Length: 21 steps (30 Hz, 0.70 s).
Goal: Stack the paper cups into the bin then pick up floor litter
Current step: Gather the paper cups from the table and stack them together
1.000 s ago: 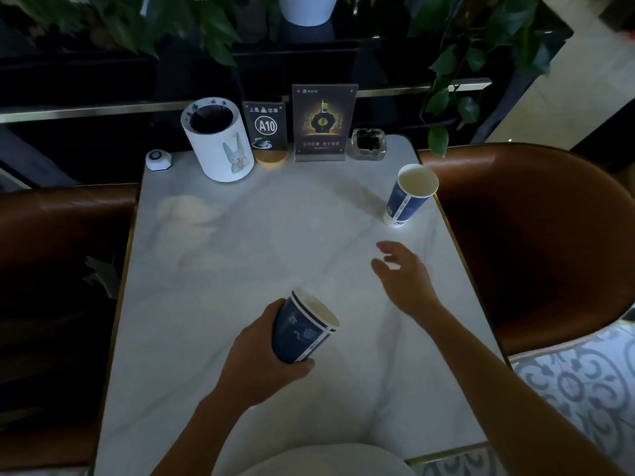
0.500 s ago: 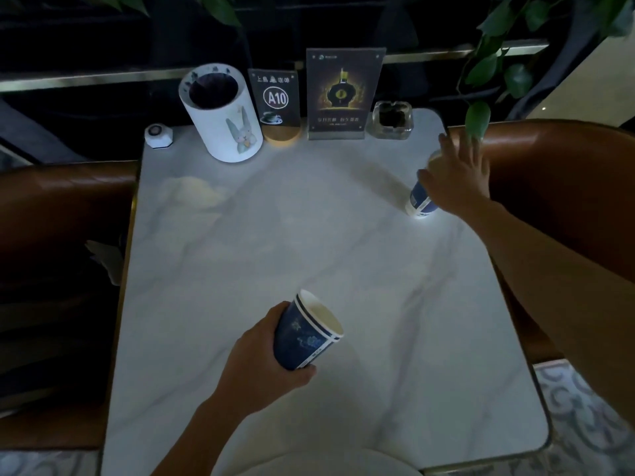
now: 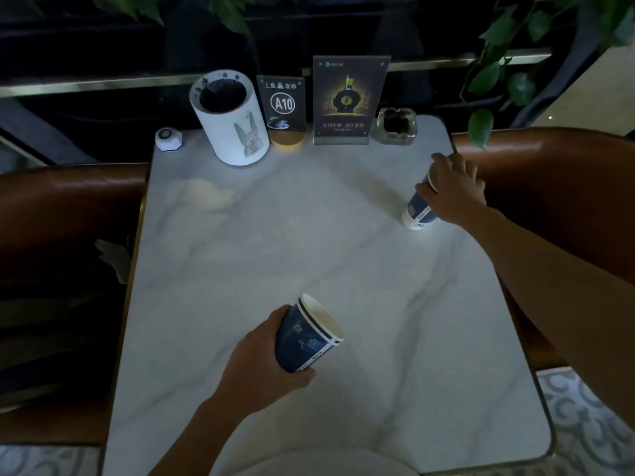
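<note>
My left hand (image 3: 261,362) grips a blue paper cup (image 3: 305,334) with a white rim, tilted with its mouth to the upper right, just above the near middle of the marble table (image 3: 275,242). My right hand (image 3: 453,190) is closed around the top of a second blue paper cup (image 3: 418,211), which stands on the table near its right edge; its rim is hidden by my fingers. A white cylindrical bin (image 3: 229,119) with a rabbit picture stands open at the back left of the table.
Along the table's back edge stand a small white call button (image 3: 168,139), an A10 table sign (image 3: 283,109), an acrylic advert stand (image 3: 348,101) and a glass ashtray (image 3: 398,127). Brown leather seats (image 3: 563,201) flank both sides. Plant leaves (image 3: 481,127) hang over the right rear corner.
My right hand reached from the table's middle to the far right cup and has closed around it. The left hand and its cup have stayed in place.
</note>
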Each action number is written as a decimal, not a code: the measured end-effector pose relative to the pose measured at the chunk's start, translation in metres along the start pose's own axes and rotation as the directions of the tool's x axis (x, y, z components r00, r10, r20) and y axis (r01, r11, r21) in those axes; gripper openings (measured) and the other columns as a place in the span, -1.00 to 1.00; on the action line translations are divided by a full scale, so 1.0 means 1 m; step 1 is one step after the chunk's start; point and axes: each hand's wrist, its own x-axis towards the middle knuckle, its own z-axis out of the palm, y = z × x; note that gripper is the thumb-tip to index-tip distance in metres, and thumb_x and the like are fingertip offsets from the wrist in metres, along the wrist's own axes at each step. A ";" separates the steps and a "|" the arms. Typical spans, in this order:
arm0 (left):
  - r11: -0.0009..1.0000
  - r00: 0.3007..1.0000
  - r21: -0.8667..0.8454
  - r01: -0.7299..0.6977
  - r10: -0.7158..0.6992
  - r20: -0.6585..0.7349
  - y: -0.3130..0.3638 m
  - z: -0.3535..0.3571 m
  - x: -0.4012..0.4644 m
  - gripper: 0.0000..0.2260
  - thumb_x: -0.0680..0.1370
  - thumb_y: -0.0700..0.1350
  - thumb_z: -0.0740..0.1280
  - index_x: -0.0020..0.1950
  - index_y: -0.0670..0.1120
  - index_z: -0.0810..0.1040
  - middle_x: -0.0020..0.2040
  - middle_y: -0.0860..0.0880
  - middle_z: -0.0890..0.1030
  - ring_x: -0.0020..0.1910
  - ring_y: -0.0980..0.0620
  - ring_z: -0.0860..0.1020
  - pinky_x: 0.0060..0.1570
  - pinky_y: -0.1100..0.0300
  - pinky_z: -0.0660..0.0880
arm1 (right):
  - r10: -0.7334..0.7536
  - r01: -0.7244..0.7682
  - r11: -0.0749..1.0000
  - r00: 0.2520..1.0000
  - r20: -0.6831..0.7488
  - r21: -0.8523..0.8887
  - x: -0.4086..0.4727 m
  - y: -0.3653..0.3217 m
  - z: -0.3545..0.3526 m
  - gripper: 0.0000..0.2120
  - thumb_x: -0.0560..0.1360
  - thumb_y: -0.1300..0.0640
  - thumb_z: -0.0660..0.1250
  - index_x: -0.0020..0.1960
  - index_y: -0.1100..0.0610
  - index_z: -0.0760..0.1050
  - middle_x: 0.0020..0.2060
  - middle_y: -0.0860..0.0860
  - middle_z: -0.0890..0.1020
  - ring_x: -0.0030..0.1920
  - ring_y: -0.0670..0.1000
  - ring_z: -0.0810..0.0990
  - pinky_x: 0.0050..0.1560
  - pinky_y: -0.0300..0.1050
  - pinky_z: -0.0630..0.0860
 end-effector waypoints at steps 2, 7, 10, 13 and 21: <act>1.000 1.000 -0.006 -0.001 0.001 -0.009 0.000 -0.001 -0.009 -0.28 0.16 0.25 0.54 0.18 0.53 0.22 -0.07 0.35 0.60 -0.14 0.31 0.62 -0.21 0.30 0.61 | -0.009 0.010 0.999 1.000 -0.026 0.048 -0.014 -0.005 -0.006 -0.45 0.49 -0.12 0.28 0.38 0.02 0.17 0.34 0.19 0.31 0.30 0.30 0.28 0.19 0.35 0.35; 0.999 0.999 -0.045 0.005 -0.007 -0.036 -0.004 -0.001 -0.034 -0.28 0.13 0.24 0.56 0.16 0.51 0.26 -0.08 0.33 0.63 -0.15 0.30 0.62 -0.21 0.23 0.63 | -0.019 0.039 0.975 0.996 -0.092 0.217 -0.066 -0.029 -0.025 -0.48 0.48 -0.10 0.31 0.36 -0.01 0.24 0.33 0.12 0.34 0.31 0.24 0.31 0.19 0.28 0.35; 0.999 0.998 -0.050 0.005 -0.008 -0.055 -0.005 0.000 -0.049 -0.28 0.11 0.24 0.57 0.13 0.53 0.26 -0.10 0.35 0.62 -0.16 0.33 0.62 -0.21 0.21 0.63 | -0.024 0.066 0.934 0.992 -0.123 0.350 -0.100 -0.038 -0.037 -0.48 0.49 -0.06 0.32 0.38 -0.01 0.25 0.34 0.11 0.35 0.32 0.21 0.30 0.22 0.24 0.36; 0.998 0.998 -0.059 0.002 -0.005 -0.059 -0.005 -0.001 -0.062 -0.26 0.11 0.24 0.57 0.14 0.55 0.24 -0.08 0.34 0.62 -0.15 0.31 0.62 -0.19 0.20 0.64 | -0.044 0.103 0.902 0.988 -0.146 0.420 -0.131 -0.047 -0.047 -0.50 0.50 -0.05 0.32 0.38 0.00 0.26 0.32 0.10 0.37 0.30 0.17 0.33 0.19 0.14 0.40; 0.997 0.998 -0.080 0.016 -0.020 -0.056 -0.005 0.000 -0.083 -0.24 0.12 0.24 0.57 0.22 0.36 0.29 0.05 0.23 0.64 -0.06 0.18 0.65 -0.08 0.09 0.65 | -0.081 0.154 0.790 0.986 -0.148 0.593 -0.199 -0.069 -0.045 -0.55 0.53 -0.03 0.31 0.37 -0.04 0.29 0.32 0.01 0.41 0.25 -0.02 0.39 -0.01 -0.47 0.28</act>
